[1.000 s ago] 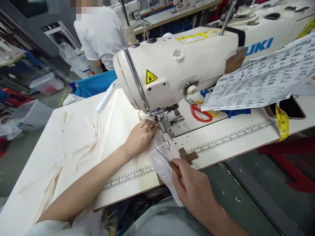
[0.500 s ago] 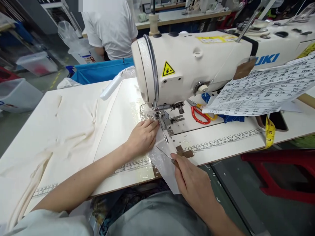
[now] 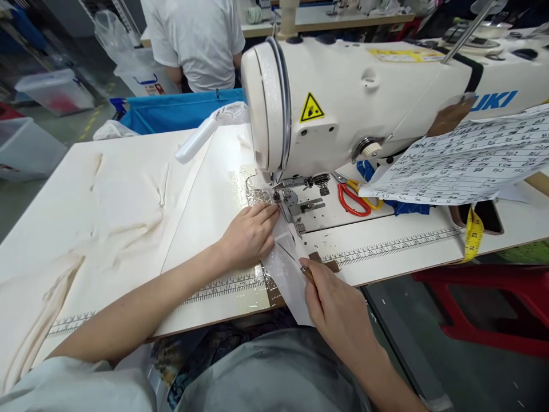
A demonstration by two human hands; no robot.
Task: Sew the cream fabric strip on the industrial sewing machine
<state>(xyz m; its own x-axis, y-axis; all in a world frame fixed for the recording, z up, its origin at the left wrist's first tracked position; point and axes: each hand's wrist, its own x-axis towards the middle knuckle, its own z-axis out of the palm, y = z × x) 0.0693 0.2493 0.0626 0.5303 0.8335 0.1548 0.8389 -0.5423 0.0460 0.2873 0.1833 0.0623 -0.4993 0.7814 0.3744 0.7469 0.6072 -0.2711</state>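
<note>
My right hand [image 3: 332, 294] grips the short brown handle of an awl [image 3: 307, 273]. The thin metal shaft points up and left over a thin white fabric piece [image 3: 291, 286] that hangs past the table edge. Beside the presser foot of the sewing machine [image 3: 330, 109], my left hand [image 3: 250, 233] has its fingers bent and close together on the same white fabric. Its thumb is hidden underneath. Where the fabric enters under the foot, clear tape and my fingers partly cover it.
Cream fabric [image 3: 115, 217] spreads over the table's left side. Right of the needle lie red-and-yellow-handled scissors [image 3: 354, 200], a lined paper with writing [image 3: 463, 157] and a yellow tape measure [image 3: 473, 232]. A red stool [image 3: 493, 309] stands at right. Behind a blue cloth bin [image 3: 171, 114] is another person [image 3: 197, 46].
The view has shifted slightly, so the machine appears further right and higher. Both hands keep nearly the same place on the fabric, the awl still in my right hand.
</note>
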